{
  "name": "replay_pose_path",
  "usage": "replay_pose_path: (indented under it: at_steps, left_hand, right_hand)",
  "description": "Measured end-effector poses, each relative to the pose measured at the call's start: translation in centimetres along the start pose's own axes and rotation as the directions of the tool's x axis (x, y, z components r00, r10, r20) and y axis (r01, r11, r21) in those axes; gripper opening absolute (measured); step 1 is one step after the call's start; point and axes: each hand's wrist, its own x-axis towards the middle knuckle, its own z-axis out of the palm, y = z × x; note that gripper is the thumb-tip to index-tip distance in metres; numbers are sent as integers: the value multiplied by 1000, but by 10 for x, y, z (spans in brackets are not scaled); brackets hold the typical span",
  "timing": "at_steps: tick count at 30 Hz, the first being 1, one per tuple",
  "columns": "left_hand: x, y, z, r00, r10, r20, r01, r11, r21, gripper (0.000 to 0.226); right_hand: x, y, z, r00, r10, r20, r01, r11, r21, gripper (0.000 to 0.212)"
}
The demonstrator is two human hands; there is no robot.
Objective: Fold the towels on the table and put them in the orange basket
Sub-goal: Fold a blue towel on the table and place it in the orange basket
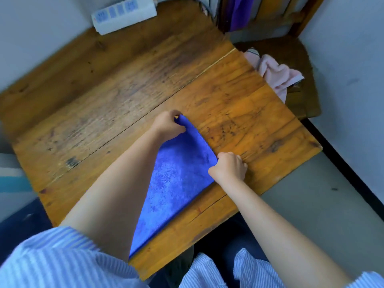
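A: Where is the blue towel?
B: It lies flat on the table, near the front edge.
A: And the hands?
B: The left hand pinches the towel's far corner. The right hand is closed on its right corner.
A: Anything beside the table?
B: A pink cloth on a chair, past the table's right edge. A power strip is at the table's far edge.

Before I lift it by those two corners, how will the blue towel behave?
Likely floppy: the blue towel lies flat and curves softly between the left hand and right hand. Its fluffy pile probably grips the wooden table rather than sliding. It looks thin, so probably light.
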Motion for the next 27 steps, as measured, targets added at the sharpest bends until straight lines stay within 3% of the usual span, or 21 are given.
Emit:
replay_pose_path:
  at_steps: [2, 6, 8, 12, 17, 21, 27]
  left_hand:
    - [7, 7, -12, 997, -4, 77, 4, 1000, -12, 14]
    - [17, 17, -38, 991, 25, 133, -28, 1000, 15, 17]
    - [22, 22, -52, 990, 48, 132, -55, 997, 53, 19]
    - [30, 24, -78, 991, 118, 60, -126, 983, 137, 31]
    - [28, 18, -104, 970, 242, 8, -226, 892, 392, 42]
    - [13, 5, -115, 915, 403, -5, -331, 760, 560, 30]
    - [-44, -46, -107, 776, 630, 11, -513, 621, 592, 8]
  right_hand:
    - [8, -3, -8, 999, -15, 45, 15, 1000, -17, 24]
    - [25, -15, -29, 993, -72, 96, 72, 997, 7, 14]
    - [38, -23, -44, 990, -97, 98, 95, 995, 20, 20]
    - [65, -42, -75, 984, -126, 128, 121, 992, 44, 25]
    - [73, -70, -105, 957, -289, -24, 289, 957, -32, 22]
    - [55, -71, -108, 853, -489, -182, 467, 871, -153, 18]
    - [6, -43, -67, 639, -681, -358, 613, 732, -297, 17]
